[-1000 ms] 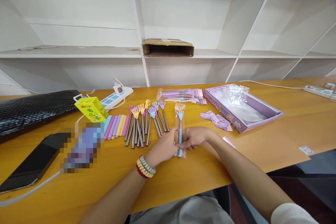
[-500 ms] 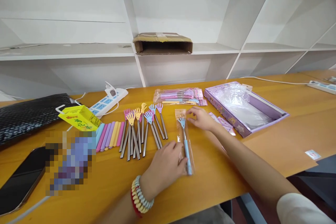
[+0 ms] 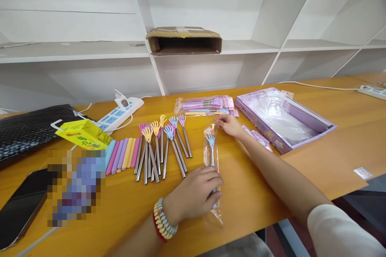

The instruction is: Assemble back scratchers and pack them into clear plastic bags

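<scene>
A blue back scratcher [image 3: 211, 141] lies inside a clear plastic sleeve [image 3: 206, 151], its claw end pointing away from me. My left hand [image 3: 197, 188] is wrapped over the scratcher's blue handle through the plastic. At the sleeve's far end, my right hand [image 3: 229, 125] pinches the plastic edge between thumb and finger. Left of the sleeve lie several unwrapped scratcher heads on metal rods [image 3: 151, 144], in yellow, blue, pink and purple. Beside them is a row of coloured handle tubes [image 3: 123, 154].
Bagged scratchers [image 3: 208, 105] lie behind my hands, near an open purple box [image 3: 286, 128] and pink cards [image 3: 257, 136]. A yellow carton [image 3: 84, 133], power strip [image 3: 120, 115] and phone [image 3: 25, 204] are at left. A cardboard box [image 3: 185, 42] sits on the shelf.
My left hand has moved onto the scratcher's handle and now covers part of it. The sleeve's far end is raised at my right hand, and its near end reaches closer to me.
</scene>
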The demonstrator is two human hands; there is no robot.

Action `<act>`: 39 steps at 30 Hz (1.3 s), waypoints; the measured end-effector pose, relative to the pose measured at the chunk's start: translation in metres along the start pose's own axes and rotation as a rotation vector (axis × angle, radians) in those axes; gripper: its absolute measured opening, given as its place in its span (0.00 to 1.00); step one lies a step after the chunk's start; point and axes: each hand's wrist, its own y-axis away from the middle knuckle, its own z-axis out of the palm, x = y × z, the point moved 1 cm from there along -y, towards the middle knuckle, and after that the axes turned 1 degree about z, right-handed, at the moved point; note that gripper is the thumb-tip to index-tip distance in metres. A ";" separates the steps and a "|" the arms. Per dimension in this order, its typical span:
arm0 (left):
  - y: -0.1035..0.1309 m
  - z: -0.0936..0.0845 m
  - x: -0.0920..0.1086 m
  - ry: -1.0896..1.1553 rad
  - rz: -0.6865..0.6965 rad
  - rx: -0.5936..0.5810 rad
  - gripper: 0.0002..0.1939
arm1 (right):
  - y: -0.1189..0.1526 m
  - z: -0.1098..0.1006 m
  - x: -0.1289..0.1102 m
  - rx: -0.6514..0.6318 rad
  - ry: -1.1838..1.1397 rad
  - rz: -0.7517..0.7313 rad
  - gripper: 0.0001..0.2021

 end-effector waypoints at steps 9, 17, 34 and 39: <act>0.003 -0.011 -0.012 0.032 -0.038 -0.018 0.13 | 0.014 -0.014 0.004 0.150 0.263 0.123 0.07; 0.005 -0.009 -0.025 0.142 -0.079 0.198 0.14 | 0.045 -0.041 0.007 0.256 0.299 0.023 0.14; 0.003 -0.009 -0.017 -0.573 -0.505 0.312 0.15 | 0.073 -0.045 0.029 0.037 0.776 0.017 0.19; 0.003 -0.005 -0.022 -0.552 -0.670 0.160 0.20 | 0.069 -0.043 0.032 0.142 0.730 0.074 0.19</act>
